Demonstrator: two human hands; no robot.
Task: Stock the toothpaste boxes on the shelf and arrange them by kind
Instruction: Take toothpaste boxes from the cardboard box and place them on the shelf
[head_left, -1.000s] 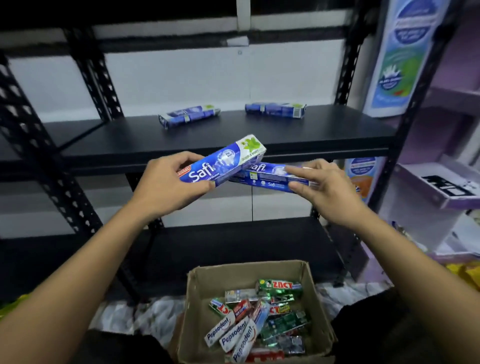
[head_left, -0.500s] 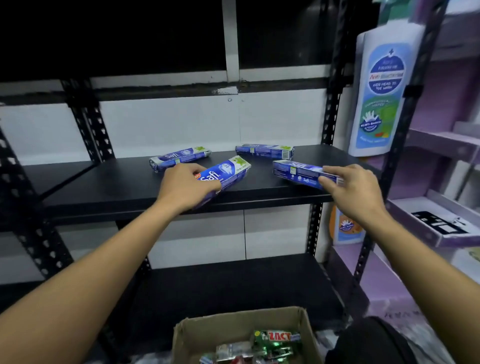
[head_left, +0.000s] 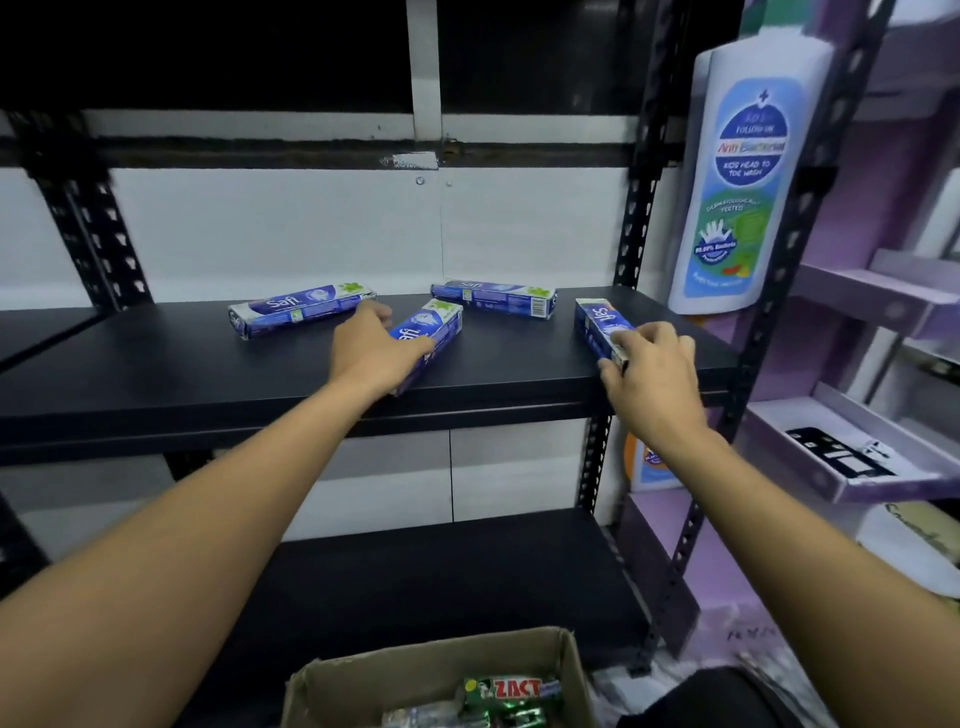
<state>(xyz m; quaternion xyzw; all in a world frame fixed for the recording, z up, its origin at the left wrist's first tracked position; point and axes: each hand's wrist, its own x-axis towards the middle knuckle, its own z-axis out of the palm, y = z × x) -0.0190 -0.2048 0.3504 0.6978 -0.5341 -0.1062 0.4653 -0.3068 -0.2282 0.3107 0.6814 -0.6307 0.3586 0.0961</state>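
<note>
Four blue toothpaste boxes lie flat on the shelf (head_left: 208, 374) in the middle of the frame, each at its own angle. Our left hand (head_left: 371, 345) is curled over the near end of the middle box (head_left: 434, 330), with the thumb across its top. This box runs slantwise from the front edge up and to the right. Our right hand (head_left: 652, 374) pinches the near end of the right box (head_left: 597, 322), whose long axis points almost straight to the back wall, leaning a little to the left.

Behind them, the back left box (head_left: 301, 312) and the back right box (head_left: 493, 301) lie more or less across the shelf. The left hand is just beside the back left box, so we judge it the nearer hand for that one.

To make one row of this kind, we think both held boxes need a turn onto one common axis. Much bare shelf shows toward the left of the frame, but at the right the rack post (head_left: 769, 322) stands close. The carton (head_left: 431, 670) at the bottom of the frame holds other kinds, among them a green box (head_left: 511, 691).
</note>
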